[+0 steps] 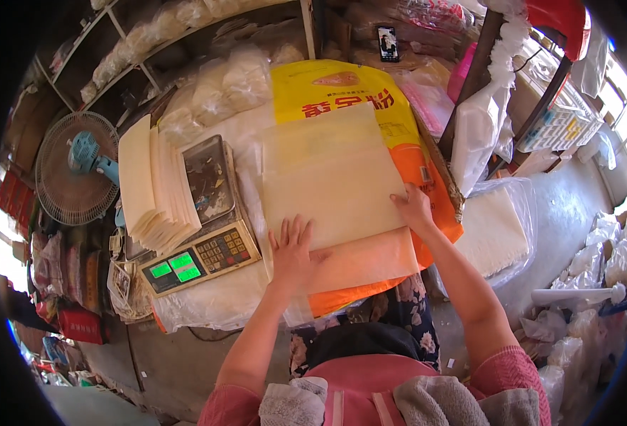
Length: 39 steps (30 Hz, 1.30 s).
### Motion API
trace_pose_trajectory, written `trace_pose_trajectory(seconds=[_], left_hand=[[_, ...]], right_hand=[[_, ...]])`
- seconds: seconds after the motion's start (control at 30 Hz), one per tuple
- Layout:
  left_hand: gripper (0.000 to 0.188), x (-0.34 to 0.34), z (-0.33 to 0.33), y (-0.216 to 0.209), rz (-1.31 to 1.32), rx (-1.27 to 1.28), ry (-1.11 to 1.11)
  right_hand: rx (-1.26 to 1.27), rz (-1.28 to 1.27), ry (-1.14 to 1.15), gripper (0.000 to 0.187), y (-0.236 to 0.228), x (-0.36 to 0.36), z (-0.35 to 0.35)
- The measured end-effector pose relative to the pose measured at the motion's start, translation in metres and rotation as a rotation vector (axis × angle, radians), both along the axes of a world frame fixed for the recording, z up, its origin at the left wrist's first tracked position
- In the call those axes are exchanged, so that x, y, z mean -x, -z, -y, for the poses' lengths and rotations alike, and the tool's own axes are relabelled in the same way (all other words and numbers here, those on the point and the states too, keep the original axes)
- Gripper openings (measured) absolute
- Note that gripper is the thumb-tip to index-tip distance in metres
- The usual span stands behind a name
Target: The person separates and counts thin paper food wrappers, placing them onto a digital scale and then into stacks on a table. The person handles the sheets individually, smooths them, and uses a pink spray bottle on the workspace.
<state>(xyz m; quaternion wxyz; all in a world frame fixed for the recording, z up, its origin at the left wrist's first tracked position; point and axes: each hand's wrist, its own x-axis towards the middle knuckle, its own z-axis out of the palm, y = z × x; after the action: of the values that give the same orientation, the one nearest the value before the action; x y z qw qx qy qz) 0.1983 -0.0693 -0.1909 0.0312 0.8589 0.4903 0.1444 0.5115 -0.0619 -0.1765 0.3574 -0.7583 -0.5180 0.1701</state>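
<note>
Pale cream flat sheets (331, 177) lie in front of me, with a clear plastic bag (366, 263) around or under them; its near end shows orange through it. My left hand (290, 248) rests flat on the near left part, fingers spread. At the right edge my right hand (414, 207) has its thumb and fingers closed on the bag's side; whether a sheet is also between them I cannot tell. Beneath lies a yellow and orange printed sack (427, 184). To the left, a stack of folded cream sheets (154, 188) sits on a digital scale (221, 248) with lit green displays.
A fan (78, 168) stands at the far left. Bagged cream goods (232, 82) line the back, near a phone (388, 44). On the right are another bagged stack of sheets (487, 231), a dark post (473, 92), a white basket (562, 124) and crumpled plastic (590, 255).
</note>
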Motion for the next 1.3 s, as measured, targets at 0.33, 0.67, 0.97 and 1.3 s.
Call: trace_pose_trajectory(seconds=[0.33,0.67,0.97,1.3], left_hand=[[0.067,0.0,0.0,0.013,-0.003,-0.027,0.009],[0.027,0.064,-0.013,-0.003,0.031,-0.181,0.241],[0.07,0.033,-0.004,-0.066,1.047,-0.182,-0.187],[0.047,0.079,0.017,0.002,0.599,0.14,0.322]], right_hand=[[-0.193,0.634,-0.439,0.053,0.011,0.065,0.031],[0.047,0.53,-0.587,0.049,0.002,0.101,0.029],[-0.501,0.462,-0.696,0.049,-0.122,0.116,0.033],[-0.175,-0.202,-0.847,0.035,-0.004,0.028,0.09]])
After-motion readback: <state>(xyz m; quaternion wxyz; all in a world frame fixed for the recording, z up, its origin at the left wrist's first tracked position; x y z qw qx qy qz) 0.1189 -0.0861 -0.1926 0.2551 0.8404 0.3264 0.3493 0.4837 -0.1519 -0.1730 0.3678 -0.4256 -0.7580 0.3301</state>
